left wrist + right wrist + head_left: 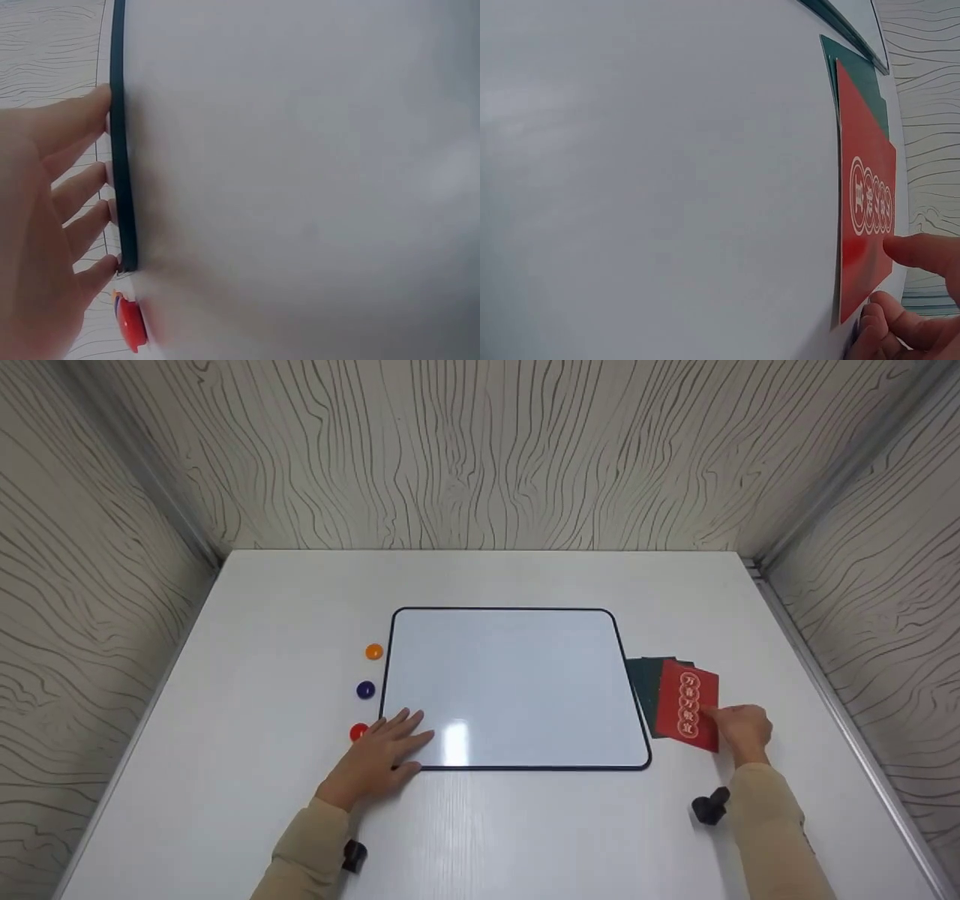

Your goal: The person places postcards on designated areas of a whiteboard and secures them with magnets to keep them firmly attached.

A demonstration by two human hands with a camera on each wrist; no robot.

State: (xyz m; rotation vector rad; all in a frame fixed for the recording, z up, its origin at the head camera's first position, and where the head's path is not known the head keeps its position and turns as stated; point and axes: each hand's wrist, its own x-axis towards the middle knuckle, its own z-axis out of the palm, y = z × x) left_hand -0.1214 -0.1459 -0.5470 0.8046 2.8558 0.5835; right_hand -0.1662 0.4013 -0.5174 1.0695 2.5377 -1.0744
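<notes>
Red first: a glossy red disc (358, 731) sits right by the fingers of the left hand (380, 756), with a blue disc (365, 690) and an orange disc (373, 652) farther up that side. That hand has its fingers spread wide at the near left corner of the whiteboard (517, 682), and one careless sideways sweep could send the red disc skidding. Across we go: a hard push might slide the smooth board over the table (525, 840). At its right edge lie green cards (646, 697), touching it or tucked under, I can't tell; a shove could ruck them. Overlapping them is the red card (675, 709), and the right hand (742, 728) pinches its right edge, thumb on the printed face. Drag that flat and friction may bring the green ones along; squeeze too hard and it could crease.
</notes>
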